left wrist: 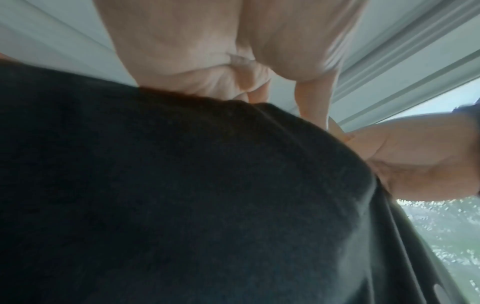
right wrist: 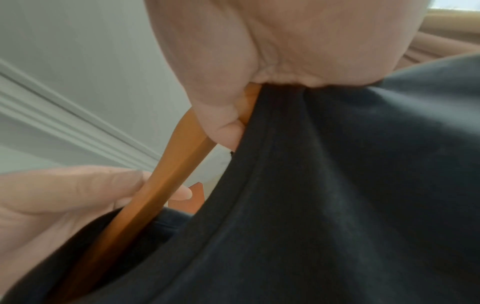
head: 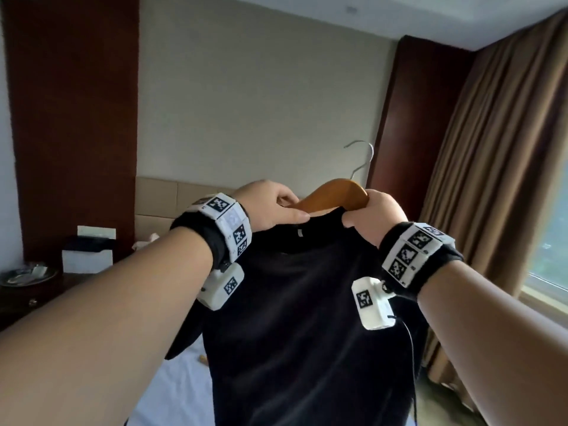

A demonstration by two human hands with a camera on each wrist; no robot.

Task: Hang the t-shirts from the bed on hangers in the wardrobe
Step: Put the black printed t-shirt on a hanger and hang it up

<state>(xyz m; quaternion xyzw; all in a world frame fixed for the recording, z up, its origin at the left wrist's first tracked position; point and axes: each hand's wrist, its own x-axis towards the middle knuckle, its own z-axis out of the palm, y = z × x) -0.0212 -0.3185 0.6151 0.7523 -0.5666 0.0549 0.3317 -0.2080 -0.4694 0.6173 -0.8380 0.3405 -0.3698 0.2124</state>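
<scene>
A black t-shirt (head: 295, 318) hangs in front of me, held up by both hands at its collar. A wooden hanger (head: 335, 195) with a metal hook (head: 361, 158) sits partly inside the neck opening, its left arm under the fabric. My left hand (head: 276, 207) pinches the collar at the left, thumb on the near side. My right hand (head: 372, 216) grips the hanger's right arm together with the collar. In the right wrist view the hanger (right wrist: 166, 179) runs down into the shirt (right wrist: 337, 195). In the left wrist view dark cloth (left wrist: 182, 195) fills the frame.
The white bed (head: 178, 388) lies below the shirt, with a small wooden piece on it. A dark nightstand (head: 27, 290) with a tray and a box stands at the left. Brown curtains (head: 491, 179) and a window are at the right.
</scene>
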